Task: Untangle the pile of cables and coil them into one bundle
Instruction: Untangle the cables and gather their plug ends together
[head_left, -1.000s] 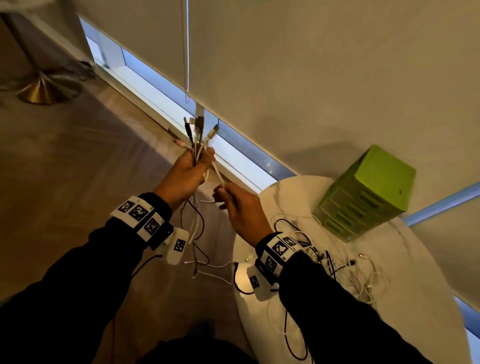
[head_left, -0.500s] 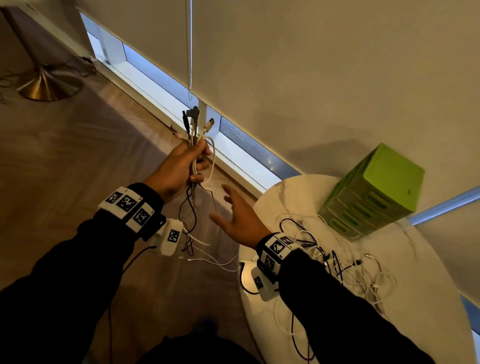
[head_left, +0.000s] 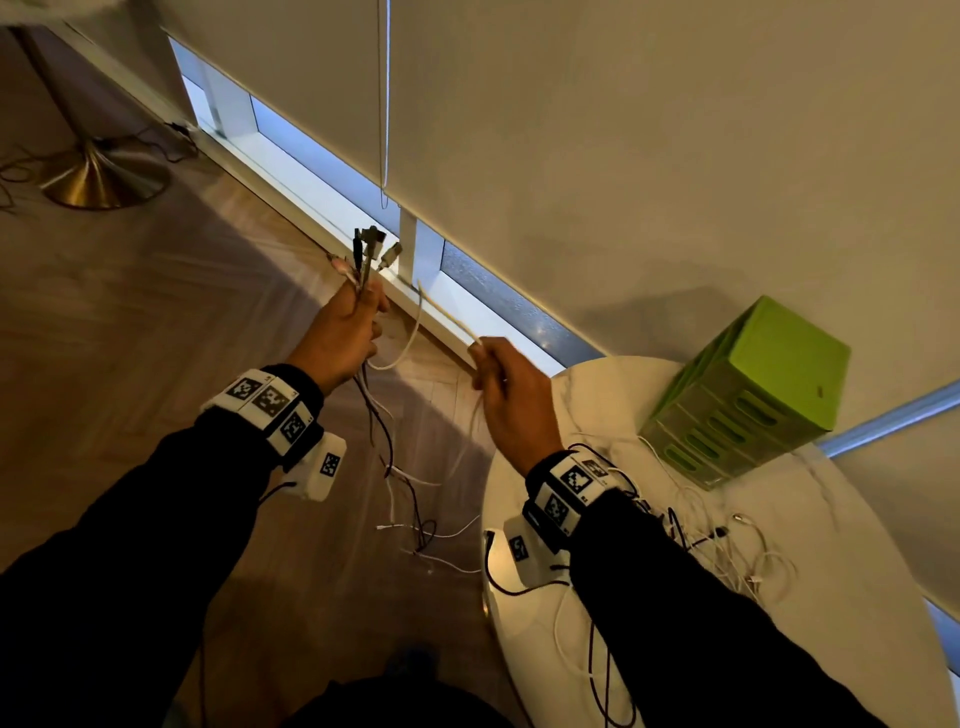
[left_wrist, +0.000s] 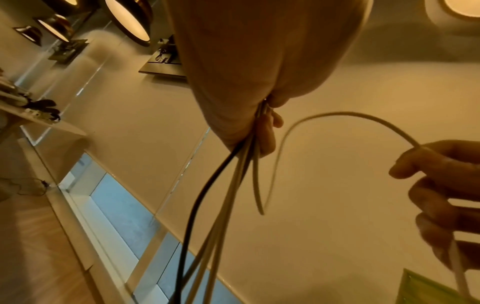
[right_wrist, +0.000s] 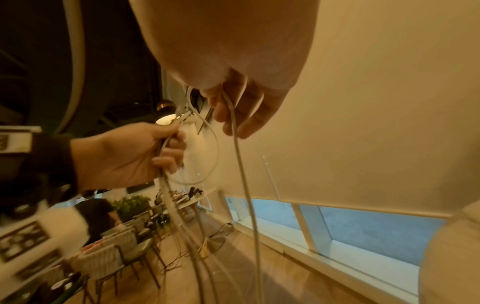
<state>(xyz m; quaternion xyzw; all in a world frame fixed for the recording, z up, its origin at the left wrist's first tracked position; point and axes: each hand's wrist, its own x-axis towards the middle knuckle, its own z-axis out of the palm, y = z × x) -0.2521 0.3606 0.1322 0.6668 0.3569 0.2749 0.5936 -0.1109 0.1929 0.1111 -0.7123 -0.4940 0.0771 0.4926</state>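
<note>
Now the right hand (head_left: 511, 395), spread open half a second ago, pinches a smooth white cable (head_left: 447, 317) that arcs leftward to the left hand (head_left: 343, 332), whose fingers clamp a bunch of cables (head_left: 371, 254), plugs pointing up, tails dangling floorward beside the round table (head_left: 831, 623).

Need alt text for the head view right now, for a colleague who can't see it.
The left hand grips a bunch of cables, plugs up, while the right hand pinches one white cable looping between them. More cables lie on the round table.
</note>
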